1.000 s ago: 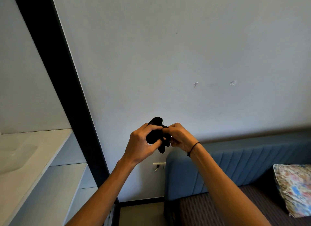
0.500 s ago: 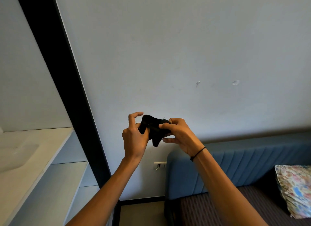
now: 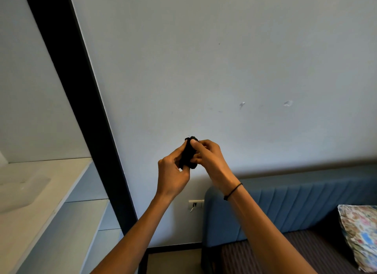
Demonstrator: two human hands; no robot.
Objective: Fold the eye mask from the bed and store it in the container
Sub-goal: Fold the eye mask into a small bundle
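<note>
The black eye mask [image 3: 188, 154] is bunched into a small upright wad, held up in front of the pale wall. My left hand [image 3: 172, 172] grips its lower left side with thumb and fingers. My right hand [image 3: 210, 159], a thin black band on its wrist, pinches the mask's top and right side. Most of the mask is hidden between the two hands. A clear plastic container [image 3: 22, 189] lies on the white shelf top at the far left, well away from both hands.
A white shelf unit [image 3: 61, 216] fills the lower left, bordered by a black vertical frame [image 3: 81, 102]. The blue padded headboard [image 3: 295, 202] and dark striped bed [image 3: 275, 257] lie at lower right, with a floral pillow [image 3: 361, 235]. A wall socket [image 3: 195, 204] sits low between them.
The mask has been squeezed from a wider, flatter shape into a narrow upright wad. My left forefinger, raised half a second ago, has closed onto it. Both hands moved closer together.
</note>
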